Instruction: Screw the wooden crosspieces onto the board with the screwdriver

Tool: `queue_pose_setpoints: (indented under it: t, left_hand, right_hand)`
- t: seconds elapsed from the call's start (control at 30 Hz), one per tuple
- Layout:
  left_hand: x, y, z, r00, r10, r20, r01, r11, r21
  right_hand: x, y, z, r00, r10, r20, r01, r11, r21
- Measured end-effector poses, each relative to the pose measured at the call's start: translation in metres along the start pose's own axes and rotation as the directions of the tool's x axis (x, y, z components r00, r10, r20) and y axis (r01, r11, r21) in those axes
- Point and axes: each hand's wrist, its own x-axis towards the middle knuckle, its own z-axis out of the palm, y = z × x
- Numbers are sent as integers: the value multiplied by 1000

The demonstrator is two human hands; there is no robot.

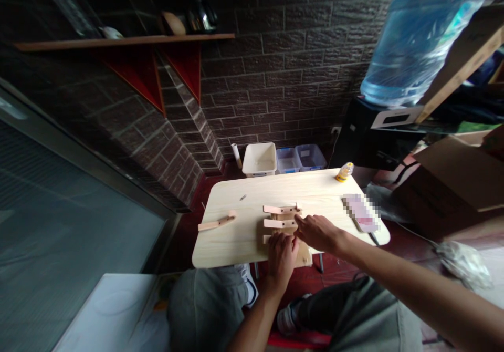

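Left hand (282, 251) curled over the nearest of three strips (277, 223) on one board (303, 257); right hand (318, 231), fingers bent, by the middle one; either's grip unclear. A fourth strip (214, 224) lies left on the table (236, 247); beyond, one bottle (345, 172), three tubs (259, 158).

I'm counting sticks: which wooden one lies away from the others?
The pale, narrow wooden stick farthest left, alone; the other sticks lie grouped near the bare left hand.
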Motion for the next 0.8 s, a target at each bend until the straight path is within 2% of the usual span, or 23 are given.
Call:
queue_pose_setpoints:
  t: [0.13,0.23,0.4,0.6,0.8]
  left_hand:
    - [0,-1,0,1000,1,-4,-1,1000,-7]
    - [0,0,1,1000,-5,3,5,1000,-22]
    - [1,0,0,1000,-24,5,24,999,-45]
    - [2,-1,-1,1000,-22,1,22,999,-37]
    - [2,-1,0,1000,-11,-3,11,999,-34]
  right_hand:
    - [0,5,0,992,-121,-31,121,993,-3]
    - [3,9,-1,986,-165,-14,164,986,-26]
    - [11,7,0,991,-134,-4,134,991,-11]
    - [12,1,1,1000,13,-12,-14,999,-41]
    - [7,9,2,994,-109,-16,109,994,1]
